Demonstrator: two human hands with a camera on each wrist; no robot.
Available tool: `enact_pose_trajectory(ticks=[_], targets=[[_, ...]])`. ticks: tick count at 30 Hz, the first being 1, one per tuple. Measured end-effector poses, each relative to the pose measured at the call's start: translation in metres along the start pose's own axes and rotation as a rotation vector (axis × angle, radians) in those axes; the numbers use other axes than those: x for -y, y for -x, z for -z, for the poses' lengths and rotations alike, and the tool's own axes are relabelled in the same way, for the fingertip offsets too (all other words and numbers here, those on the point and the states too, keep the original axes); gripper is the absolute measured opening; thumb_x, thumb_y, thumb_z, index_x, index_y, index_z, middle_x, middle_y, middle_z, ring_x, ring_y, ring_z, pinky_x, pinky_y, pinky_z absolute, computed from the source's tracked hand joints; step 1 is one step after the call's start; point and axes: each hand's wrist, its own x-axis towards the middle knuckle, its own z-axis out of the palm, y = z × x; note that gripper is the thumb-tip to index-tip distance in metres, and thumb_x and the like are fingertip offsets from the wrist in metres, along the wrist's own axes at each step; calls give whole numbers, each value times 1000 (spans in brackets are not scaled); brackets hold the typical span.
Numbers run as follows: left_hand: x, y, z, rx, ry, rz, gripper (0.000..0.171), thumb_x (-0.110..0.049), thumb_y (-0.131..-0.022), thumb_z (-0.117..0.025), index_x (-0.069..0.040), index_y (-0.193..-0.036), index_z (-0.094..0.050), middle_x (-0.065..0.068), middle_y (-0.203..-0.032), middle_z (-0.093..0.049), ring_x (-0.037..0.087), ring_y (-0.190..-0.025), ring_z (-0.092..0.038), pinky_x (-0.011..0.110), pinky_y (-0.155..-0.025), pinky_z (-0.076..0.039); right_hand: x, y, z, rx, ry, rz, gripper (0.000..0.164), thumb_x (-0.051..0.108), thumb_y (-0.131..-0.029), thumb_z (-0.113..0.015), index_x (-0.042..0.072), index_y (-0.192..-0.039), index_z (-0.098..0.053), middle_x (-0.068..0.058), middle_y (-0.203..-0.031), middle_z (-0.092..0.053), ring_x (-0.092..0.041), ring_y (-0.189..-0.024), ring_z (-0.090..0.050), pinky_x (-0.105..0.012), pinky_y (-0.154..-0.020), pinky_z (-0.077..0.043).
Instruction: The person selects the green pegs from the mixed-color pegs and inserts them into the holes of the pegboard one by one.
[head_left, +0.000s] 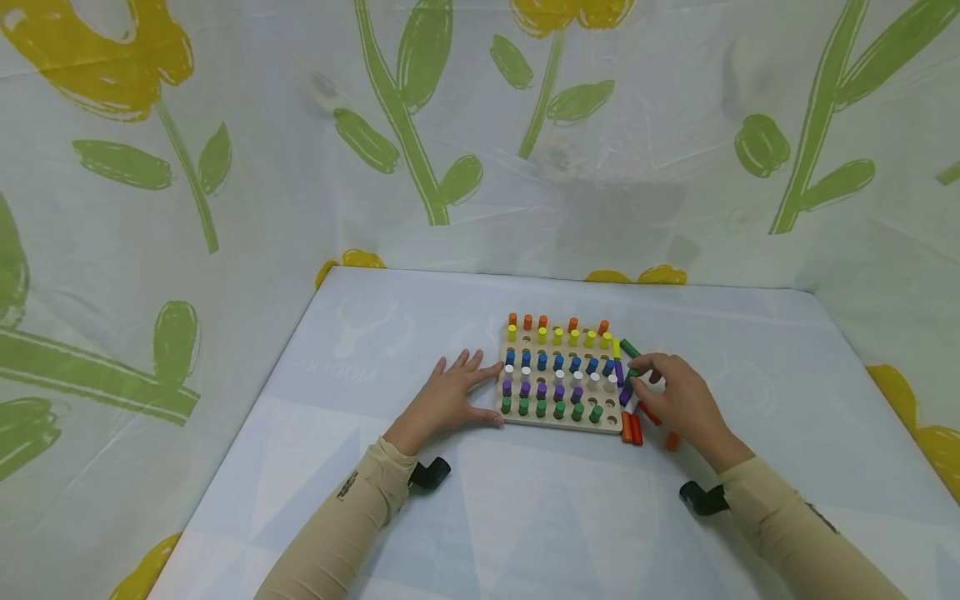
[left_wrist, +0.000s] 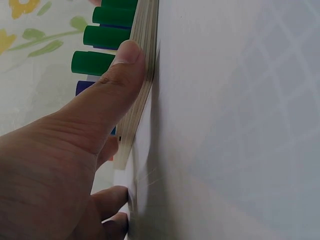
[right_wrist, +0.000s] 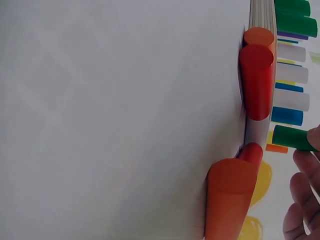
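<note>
A wooden pegboard (head_left: 561, 423) stands on the table with rows of orange, yellow, blue, white, purple and green pegs upright in its holes; several holes are bare. My left hand (head_left: 442, 398) touches the board's left side with fingers spread, its thumb (left_wrist: 122, 67) against the wooden edge beside the green pegs (left_wrist: 105, 36). Over the right side of the board, my right hand (head_left: 682, 400) pinches a green peg (right_wrist: 291, 137) between thumb and fingers, above the surface. A second green peg (head_left: 628, 347) lies past the board's right edge.
Loose pegs lie along the board's right side: a yellow one (head_left: 617, 349), purple ones, a red peg (right_wrist: 257, 82) and orange ones. One orange peg (head_left: 672, 442) lies apart, near my right wrist. Behind the table (head_left: 450, 517) hangs a flower-patterned curtain (head_left: 285, 167).
</note>
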Motion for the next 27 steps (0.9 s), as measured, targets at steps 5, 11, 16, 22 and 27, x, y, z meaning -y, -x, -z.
enact_pose_trajectory(ticks=[5, 11, 16, 22, 27], targets=[[0, 0, 0, -1, 1, -1, 96, -71, -63, -66, -37, -144, -29, 4, -154, -18, 25, -142, -7, 52, -112, -1, 1, 3, -1, 18, -7, 3, 28, 22, -88, -64, 13, -113, -59, -5, -99, -57, -21, -90, -49, -37, -72, -47], [0, 0, -1, -2, 9, -5, 96, -72, -63, -65, -38, -144, -29, 4, -154, -18, 25, -142, -7, 52, -112, -1, 4, 7, -1, -11, 2, 77, 25, 21, -86, -66, 13, -109, -60, -2, -98, -59, -18, -87, -49, -37, -73, -46], [1, -1, -1, -6, 2, -6, 96, -74, -62, -64, -39, -144, -28, 4, -154, -18, 24, -142, -6, 52, -112, -1, 5, 10, -3, -31, -4, 127, 24, 20, -84, -68, 14, -107, -61, 0, -96, -59, -16, -84, -50, -37, -72, -47], [1, -1, -1, -10, -6, -13, 96, -74, -62, -64, -39, -144, -28, 5, -154, -18, 25, -142, -7, 53, -112, -2, 5, 13, -6, -34, -15, 172, 25, 20, -83, -69, 16, -106, -61, 4, -91, -58, -13, -82, -51, -37, -71, -48], [1, 0, -1, -9, 2, -11, 96, -72, -62, -65, -39, -144, -29, 5, -153, -18, 25, -142, -8, 54, -112, -2, 7, 15, -6, -13, -40, 189, 26, 18, -82, -71, 15, -106, -62, 4, -92, -59, -15, -82, -52, -37, -68, -50]])
